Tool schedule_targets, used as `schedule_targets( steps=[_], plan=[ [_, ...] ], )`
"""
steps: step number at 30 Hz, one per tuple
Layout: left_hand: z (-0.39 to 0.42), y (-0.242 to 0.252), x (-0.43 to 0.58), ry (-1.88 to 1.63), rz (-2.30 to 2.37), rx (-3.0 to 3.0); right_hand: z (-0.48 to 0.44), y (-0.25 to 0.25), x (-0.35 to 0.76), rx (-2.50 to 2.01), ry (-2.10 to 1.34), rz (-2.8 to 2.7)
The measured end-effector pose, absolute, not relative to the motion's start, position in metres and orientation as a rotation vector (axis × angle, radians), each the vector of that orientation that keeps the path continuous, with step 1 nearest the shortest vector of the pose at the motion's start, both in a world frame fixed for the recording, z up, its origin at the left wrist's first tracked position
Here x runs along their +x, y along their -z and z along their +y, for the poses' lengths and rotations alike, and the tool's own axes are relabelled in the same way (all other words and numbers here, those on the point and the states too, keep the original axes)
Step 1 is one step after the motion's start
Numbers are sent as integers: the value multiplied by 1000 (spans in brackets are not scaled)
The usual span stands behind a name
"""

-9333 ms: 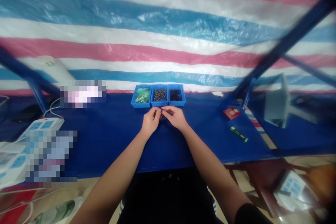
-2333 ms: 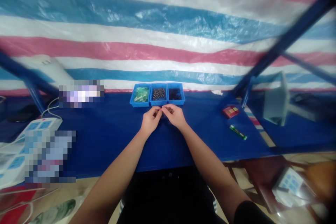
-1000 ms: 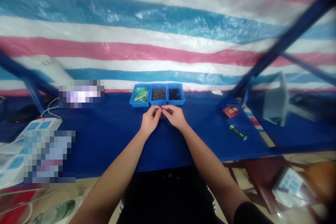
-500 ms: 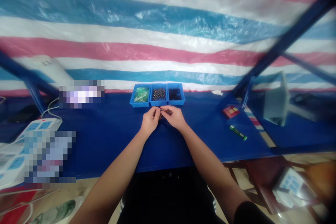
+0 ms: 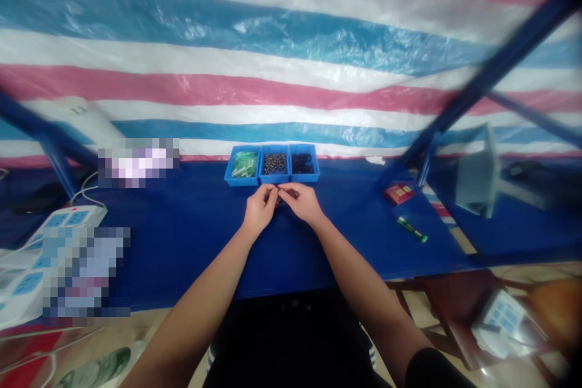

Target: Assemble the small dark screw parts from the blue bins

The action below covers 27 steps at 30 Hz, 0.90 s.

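My left hand (image 5: 260,209) and my right hand (image 5: 304,200) meet fingertip to fingertip above the blue table (image 5: 191,248). Both are closed in a pinch, and whatever sits between the fingers is too small and too covered to name. Just beyond them stand three blue bins side by side. The left bin (image 5: 243,181) holds green-and-clear small packets (image 5: 244,163). Small dark metallic pieces (image 5: 275,163) fill the middle bin (image 5: 273,180). In the right bin (image 5: 304,178) lie black small parts (image 5: 302,163).
A white power strip (image 5: 82,216) with cables lies at the left. To the right are a red box (image 5: 399,193) and a green packet (image 5: 411,229). Blue metal posts (image 5: 482,82) slant up at both sides, before a striped plastic sheet (image 5: 291,88).
My fingertips have shifted very slightly where they meet. The bins and the other things on the table stay in place.
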<state>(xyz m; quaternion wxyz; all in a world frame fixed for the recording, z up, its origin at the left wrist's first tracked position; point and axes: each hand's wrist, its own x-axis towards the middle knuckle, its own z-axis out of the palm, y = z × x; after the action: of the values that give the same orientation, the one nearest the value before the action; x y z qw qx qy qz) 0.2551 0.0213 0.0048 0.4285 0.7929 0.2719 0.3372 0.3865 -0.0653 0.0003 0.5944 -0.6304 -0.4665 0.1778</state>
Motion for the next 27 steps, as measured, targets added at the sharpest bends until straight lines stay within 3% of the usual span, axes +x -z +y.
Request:
schedule_targets(
  steps=[27],
  plan=[
    [18, -8, 255, -860, 702, 1958, -66, 3, 390, -1498, -339, -1140]
  ],
)
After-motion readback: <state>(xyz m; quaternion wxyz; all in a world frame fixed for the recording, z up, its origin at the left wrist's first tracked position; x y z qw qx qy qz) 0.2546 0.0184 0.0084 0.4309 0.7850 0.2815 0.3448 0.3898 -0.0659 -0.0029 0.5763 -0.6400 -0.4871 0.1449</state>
